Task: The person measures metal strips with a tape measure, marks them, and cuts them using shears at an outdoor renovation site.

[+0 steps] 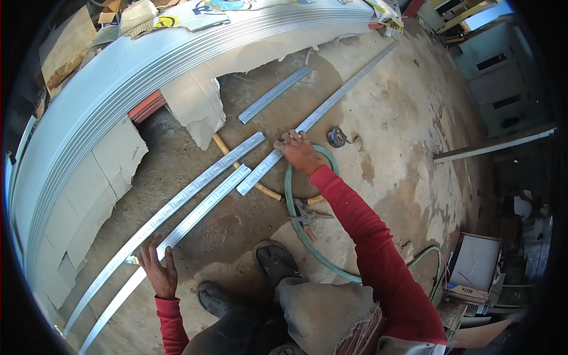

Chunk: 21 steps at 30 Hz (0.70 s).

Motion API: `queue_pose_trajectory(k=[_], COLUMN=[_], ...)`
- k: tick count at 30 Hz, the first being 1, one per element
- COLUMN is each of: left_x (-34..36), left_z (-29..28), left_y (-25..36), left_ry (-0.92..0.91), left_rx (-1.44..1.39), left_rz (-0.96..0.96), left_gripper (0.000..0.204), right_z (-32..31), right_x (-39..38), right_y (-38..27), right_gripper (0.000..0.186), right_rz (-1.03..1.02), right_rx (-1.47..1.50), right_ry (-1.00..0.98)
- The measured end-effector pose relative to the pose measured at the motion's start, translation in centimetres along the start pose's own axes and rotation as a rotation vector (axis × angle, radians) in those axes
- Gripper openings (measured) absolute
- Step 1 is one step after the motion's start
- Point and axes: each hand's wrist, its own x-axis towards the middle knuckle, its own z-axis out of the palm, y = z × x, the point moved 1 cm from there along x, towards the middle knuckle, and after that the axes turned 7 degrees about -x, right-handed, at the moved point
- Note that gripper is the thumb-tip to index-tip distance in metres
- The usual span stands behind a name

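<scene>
My left hand (158, 269) straddles a shiny metal channel strip (204, 213) on the floor, with thumb and fingers on opposite sides of it. Further forward and to the right, my right hand (300, 152) is clasped over a second long metal channel (343, 92), which runs away toward the far right. The near ends of the two channels lie side by side, slightly apart. Left of them rests another long metal channel (177, 201). A shorter channel piece (274, 94) lies beyond my right hand.
A tape measure (337, 136) sits right of my right hand. A green hose (296, 228) curves past a hand tool with orange handles (307, 220). Stacked pale panels (124, 71) on red supports (147, 106) arc along the left and far side. Boxes (473, 266) stand at right.
</scene>
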Motion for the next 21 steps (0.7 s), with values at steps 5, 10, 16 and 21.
queue_pose_trajectory(k=[5,10,16,21], left_x=[2.3,4.3,1.5,-2.2], left_z=[-3.8,-5.3,-2.3,-2.8], left_y=[4.8,8.3,7.1,3.9], left_ry=[-0.028,-0.359,-0.402,-0.444], left_rx=[-0.314,-0.216,0.019,0.012], left_rz=[0.079,0.267,0.202,-0.090], left_gripper=[0.032,0.061,0.047,0.055], right_z=[-5.2,-12.0,-15.0,-10.4], right_x=[-0.9,-3.6,-7.0,-8.4], right_y=[-3.2,-14.4,-20.4,-13.7], right_gripper=[0.030,0.035,0.052,0.067], right_rz=[-0.097,-0.422,-0.135,0.956], right_rx=[0.105,0.463,0.897,1.121], right_ry=[0.104,0.258,0.464,0.720])
